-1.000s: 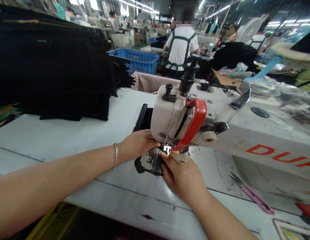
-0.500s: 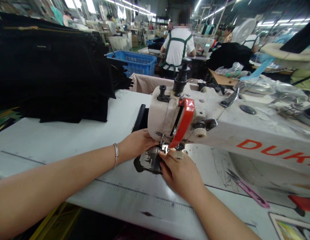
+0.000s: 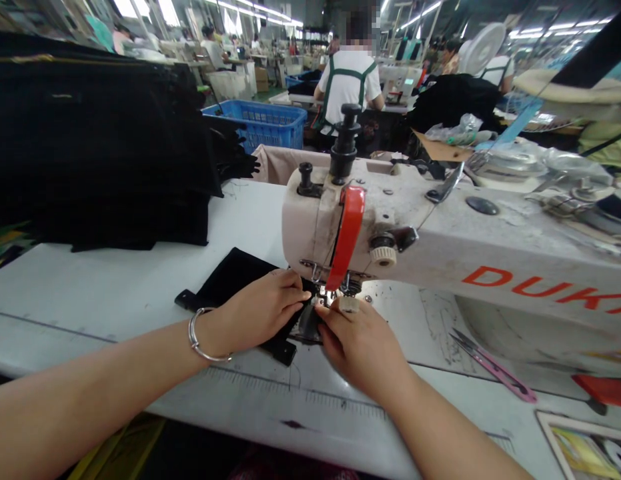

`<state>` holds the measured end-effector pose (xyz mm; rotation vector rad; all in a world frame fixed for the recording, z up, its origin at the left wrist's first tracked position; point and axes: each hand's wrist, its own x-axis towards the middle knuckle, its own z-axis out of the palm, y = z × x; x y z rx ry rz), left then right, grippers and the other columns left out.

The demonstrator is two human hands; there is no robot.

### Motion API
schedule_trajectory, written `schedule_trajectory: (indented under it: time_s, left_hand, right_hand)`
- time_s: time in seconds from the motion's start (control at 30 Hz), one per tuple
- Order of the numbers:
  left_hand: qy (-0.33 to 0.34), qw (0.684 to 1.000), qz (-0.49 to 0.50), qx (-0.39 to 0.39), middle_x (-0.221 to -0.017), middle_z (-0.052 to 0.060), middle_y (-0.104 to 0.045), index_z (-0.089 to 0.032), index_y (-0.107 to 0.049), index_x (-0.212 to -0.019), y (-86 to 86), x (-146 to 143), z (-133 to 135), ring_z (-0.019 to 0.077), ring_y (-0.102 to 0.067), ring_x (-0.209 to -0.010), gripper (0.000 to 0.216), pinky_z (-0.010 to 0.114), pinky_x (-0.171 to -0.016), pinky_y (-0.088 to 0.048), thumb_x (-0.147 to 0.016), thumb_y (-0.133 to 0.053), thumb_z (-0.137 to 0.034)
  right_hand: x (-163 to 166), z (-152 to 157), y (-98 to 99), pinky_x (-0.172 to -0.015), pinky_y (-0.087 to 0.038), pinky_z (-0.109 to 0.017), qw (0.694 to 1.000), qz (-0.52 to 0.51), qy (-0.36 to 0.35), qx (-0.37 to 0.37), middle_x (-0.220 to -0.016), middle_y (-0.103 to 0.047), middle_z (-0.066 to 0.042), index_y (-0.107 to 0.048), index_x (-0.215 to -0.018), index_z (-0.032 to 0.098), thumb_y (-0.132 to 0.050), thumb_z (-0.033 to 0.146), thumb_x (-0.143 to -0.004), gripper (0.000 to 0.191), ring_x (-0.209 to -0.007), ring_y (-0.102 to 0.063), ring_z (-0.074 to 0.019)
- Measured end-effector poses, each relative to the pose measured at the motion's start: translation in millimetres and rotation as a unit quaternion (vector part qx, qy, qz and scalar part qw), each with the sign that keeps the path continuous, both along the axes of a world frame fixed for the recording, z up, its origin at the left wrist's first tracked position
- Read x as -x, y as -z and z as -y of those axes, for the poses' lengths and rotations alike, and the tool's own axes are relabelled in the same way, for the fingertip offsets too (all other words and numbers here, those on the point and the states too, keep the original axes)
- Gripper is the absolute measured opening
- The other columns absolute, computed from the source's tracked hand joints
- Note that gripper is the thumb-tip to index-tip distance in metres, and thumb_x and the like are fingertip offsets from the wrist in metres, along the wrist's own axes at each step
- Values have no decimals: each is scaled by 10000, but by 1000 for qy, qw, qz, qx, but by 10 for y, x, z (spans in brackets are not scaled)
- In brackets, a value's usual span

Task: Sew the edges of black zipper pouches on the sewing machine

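A black fabric piece lies turned on the sewing machine bed and the white table, left of the needle. Bent over its right part, my left hand has thumb and fingers pinched on the cloth just beside the presser foot. Dark tabs stick out at two of the piece's corners. My right hand rests on the bed right of the foot, fingers closed together and tips against the foot area. What those fingertips hold, if anything, is hidden.
A tall stack of black fabric stands at left. Pink thread snips lie right of my right hand, near a red object. Behind the machine are a cloth-lined bin, a blue basket and a seated person.
The black piece, earlier mostly behind the machine head, now lies turned out to the left and front. My left hand has shifted left and forward with it; my right hand stays by the foot.
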<state>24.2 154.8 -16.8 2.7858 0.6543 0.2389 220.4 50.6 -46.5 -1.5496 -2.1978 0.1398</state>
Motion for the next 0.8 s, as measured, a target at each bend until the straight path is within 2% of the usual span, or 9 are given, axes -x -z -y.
schedule_trajectory:
  time_s: [0.17, 0.3, 0.43, 0.63, 0.8]
  left_hand:
    - [-42, 994, 18, 101, -1202, 76, -573, -176, -648, -1165, -116, 40, 250, 197, -553, -1122, 245, 374, -1036, -480, -975, -493, -171]
    - [-40, 990, 11, 138, -1333, 60, -507, -223, -617, -1236, -127, 198, 526, 209, -511, -1225, 303, 374, -1088, -468, -936, -597, -259]
    - [-45, 994, 20, 100, -1423, 70, -435, -241, -547, -1306, -19, 341, 704, 245, -478, -1275, 456, 437, -1095, -470, -872, -686, -268]
    - [-34, 998, 47, 20, -1411, 76, -465, -195, -559, -1224, 85, 313, 780, 269, -383, -1345, 341, 497, -1129, -421, -892, -641, -207]
    - [0, 999, 25, -30, -1432, 97, -464, -155, -537, -1264, 116, 302, 802, 268, -414, -1326, 331, 487, -1101, -454, -939, -565, -209]
  right_hand:
    - [-95, 51, -26, -828, -455, -384, 997, -35, -74, -12, -996, -644, -56, -688, -1093, 195, -548, 158, -930, 218, -938, -559, -233]
    - [-169, 63, -42, -773, -430, -360, 991, -46, -125, -20, -960, -635, -32, -695, -1045, 224, -568, 129, -893, 220, -877, -540, -211]
    - [-159, 73, -75, -742, -406, -350, 988, -46, -147, 5, -951, -613, -18, -669, -1097, 249, -551, 127, -878, 277, -835, -522, -197]
    - [-48, 120, -157, -717, -391, -364, 995, 32, -89, 29, -952, -585, -30, -651, -1072, 223, -554, 118, -831, 281, -851, -489, -221]
    - [-34, 144, -130, -714, -398, -366, 995, 33, -88, 26, -924, -597, -21, -653, -967, 211, -543, 94, -842, 203, -832, -494, -213]
